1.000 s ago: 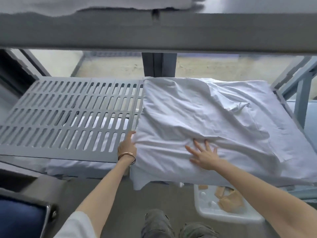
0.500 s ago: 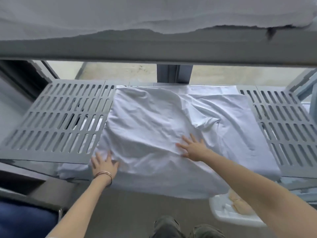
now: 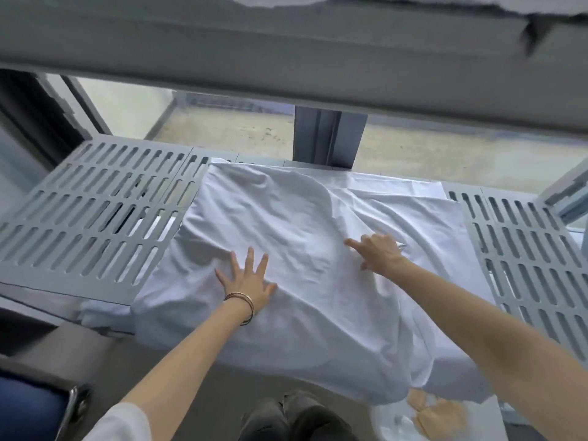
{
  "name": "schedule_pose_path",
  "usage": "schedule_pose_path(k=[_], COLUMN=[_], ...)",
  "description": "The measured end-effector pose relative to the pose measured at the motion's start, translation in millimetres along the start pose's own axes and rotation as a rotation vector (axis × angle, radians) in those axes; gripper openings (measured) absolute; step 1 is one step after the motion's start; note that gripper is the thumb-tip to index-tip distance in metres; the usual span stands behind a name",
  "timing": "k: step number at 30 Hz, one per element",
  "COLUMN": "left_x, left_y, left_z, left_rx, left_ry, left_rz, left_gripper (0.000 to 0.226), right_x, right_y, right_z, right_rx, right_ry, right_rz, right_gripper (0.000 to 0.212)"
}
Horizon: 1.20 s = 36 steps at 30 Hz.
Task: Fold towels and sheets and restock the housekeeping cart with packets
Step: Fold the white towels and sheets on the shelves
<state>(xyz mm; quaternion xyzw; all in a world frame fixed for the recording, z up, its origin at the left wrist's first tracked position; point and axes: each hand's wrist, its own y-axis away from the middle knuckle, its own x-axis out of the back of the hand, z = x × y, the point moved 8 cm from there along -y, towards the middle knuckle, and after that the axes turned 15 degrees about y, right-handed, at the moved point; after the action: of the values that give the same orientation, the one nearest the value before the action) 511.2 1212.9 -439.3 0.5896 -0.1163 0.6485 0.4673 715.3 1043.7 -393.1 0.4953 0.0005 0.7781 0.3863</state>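
Observation:
A white folded sheet (image 3: 286, 224) lies rumpled on the grey slotted cart shelf (image 3: 95, 214), its near edge hanging over the front. My left hand (image 3: 246, 281), with thin bangles at the wrist, presses flat on the sheet's near left part, fingers spread. My right hand (image 3: 378, 253) rests on the sheet to the right of the middle, index finger stretched left and the other fingers curled; whether it pinches cloth is unclear. Tan packets (image 3: 436, 415) lie in a white tray (image 3: 394, 424) below the sheet's near right corner.
The grey upper shelf bar (image 3: 286, 62) crosses the top of the view, with white linen on it. More white cloth (image 3: 105, 313) shows on the level under the slotted shelf. A central post (image 3: 327, 138) stands behind. A dark blue object (image 3: 28, 409) sits at the bottom left.
The sheet has slid left toward the middle of the shelf, leaving slotted shelf bare at the right. My left hand moved from the sheet's left edge onto its top; my right hand curled its fingers.

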Motion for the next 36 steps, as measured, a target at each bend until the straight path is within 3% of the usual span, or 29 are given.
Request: schedule_pose_path(k=[3, 6, 10, 15, 17, 20, 21, 24, 26, 28, 30, 34, 36], left_x=[-13, -23, -24, -24, -27, -31, -32, -29, -25, -18, -8, 18, 26], left_y=[-7, -15, -29, -56, -64, -69, -68, -66, -63, -59, -52, -26, -15], left_z=[22, 33, 44, 72, 74, 73, 74, 74, 71, 56, 22, -87, -140], left_rx=[-0.023, -0.007, 0.035, 0.014, 0.024, 0.033, 0.026, 0.000, -0.037, -0.057, -0.010, 0.165, 0.196], left_ry=[-0.067, -0.072, -0.047, -0.052, -0.013, 0.040, 0.050, 0.057, 0.037, -0.014, -0.058, -0.014, 0.032], left_rz=[-0.084, -0.144, -0.129, -0.066, -0.052, -0.053, -0.061, -0.066, -0.056, -0.007, 0.057, 0.135, 0.144], left_gripper=[0.060, 0.060, 0.063, 0.061, 0.059, 0.058, 0.058, 0.058, 0.057, 0.054, 0.052, 0.053, 0.060], right_x=[11, 28, 23, -3, -38, -87, -87, -45, -15, 0, -1, -5, 5], right_y=[-10, -26, -56, -103, -116, -101, -96, -96, -85, -77, -78, -82, -65], right_z=[24, 97, 186, 208, 193, 162, 147, 67, 1, -45, -60, -40, -48], right_rx=[0.013, -0.150, -0.321, -0.405, -0.382, -0.485, -0.472, -0.131, 0.128, 0.256, 0.237, -0.105, -0.187], right_ry=[-0.020, -0.035, 0.019, -0.085, -0.142, -0.017, 0.038, -0.036, -0.268, -0.328, -0.251, -0.300, -0.346], right_rz=[0.168, 0.343, 0.357, 0.295, 0.100, -0.301, -0.302, 0.043, 0.066, -0.009, -0.075, -0.260, -0.330], right_gripper=[0.036, 0.024, 0.021, 0.026, 0.040, 0.053, 0.053, 0.052, 0.055, 0.054, 0.056, 0.059, 0.058])
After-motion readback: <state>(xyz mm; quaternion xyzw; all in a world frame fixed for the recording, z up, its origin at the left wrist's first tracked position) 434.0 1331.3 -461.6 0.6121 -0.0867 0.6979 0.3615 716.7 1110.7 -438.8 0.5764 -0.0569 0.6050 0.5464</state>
